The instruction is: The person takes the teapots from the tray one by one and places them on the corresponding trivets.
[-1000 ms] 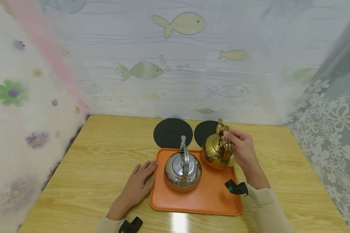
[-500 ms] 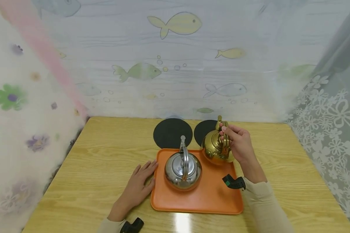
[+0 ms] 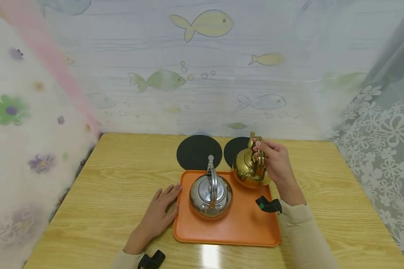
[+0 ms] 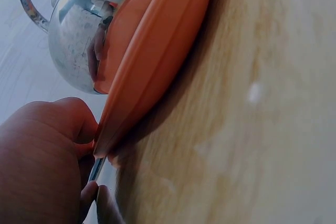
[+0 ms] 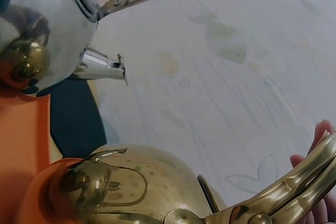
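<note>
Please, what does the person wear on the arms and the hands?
Both hands are bare: the left hand and the right hand have no gloves or rings visible. Each arm has a long beige sleeve. A small black device with a green mark sits at the right wrist, another black one at the left.

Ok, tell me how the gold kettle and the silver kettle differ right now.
The gold kettle is brass-coloured; the silver kettle is a mirror-like steel grey. The right hand grips the gold kettle by its handle at the far right corner of the orange tray, while no hand touches the silver kettle, which sits on the tray. The silver kettle looks larger in the head view. Both are round, lidded, with arched handles.
</note>
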The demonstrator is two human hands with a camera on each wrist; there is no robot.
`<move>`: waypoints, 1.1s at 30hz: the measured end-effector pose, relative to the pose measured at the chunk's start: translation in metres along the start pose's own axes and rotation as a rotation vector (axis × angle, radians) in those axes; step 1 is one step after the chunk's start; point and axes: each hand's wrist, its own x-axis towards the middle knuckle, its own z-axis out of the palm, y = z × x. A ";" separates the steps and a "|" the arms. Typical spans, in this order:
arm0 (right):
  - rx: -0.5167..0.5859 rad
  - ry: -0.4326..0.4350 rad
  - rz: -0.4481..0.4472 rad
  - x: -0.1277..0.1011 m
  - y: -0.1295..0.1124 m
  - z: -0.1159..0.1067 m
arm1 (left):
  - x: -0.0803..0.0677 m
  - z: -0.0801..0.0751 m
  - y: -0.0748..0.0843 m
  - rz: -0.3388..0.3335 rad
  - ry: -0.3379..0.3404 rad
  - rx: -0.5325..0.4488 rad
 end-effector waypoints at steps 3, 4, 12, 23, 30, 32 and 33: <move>0.005 -0.004 -0.001 0.002 0.001 0.000 | 0.000 0.000 0.000 0.000 0.001 0.002; 0.010 -0.004 0.000 0.002 0.001 0.000 | 0.000 0.000 0.000 -0.001 0.001 0.003; -0.003 -0.015 -0.007 0.006 0.002 0.000 | -0.001 -0.001 -0.001 -0.005 0.004 0.005; 0.048 -0.023 -0.003 0.010 0.003 -0.001 | -0.002 -0.001 -0.001 -0.010 -0.002 0.003; 0.038 -0.008 -0.002 0.011 0.002 -0.001 | -0.001 -0.001 0.000 -0.014 -0.004 -0.003; 0.033 -0.004 -0.001 0.012 0.002 -0.001 | -0.001 -0.001 0.000 -0.016 -0.008 -0.004; 0.028 -0.002 -0.002 0.012 0.002 -0.001 | 0.000 -0.001 0.000 -0.018 -0.009 -0.006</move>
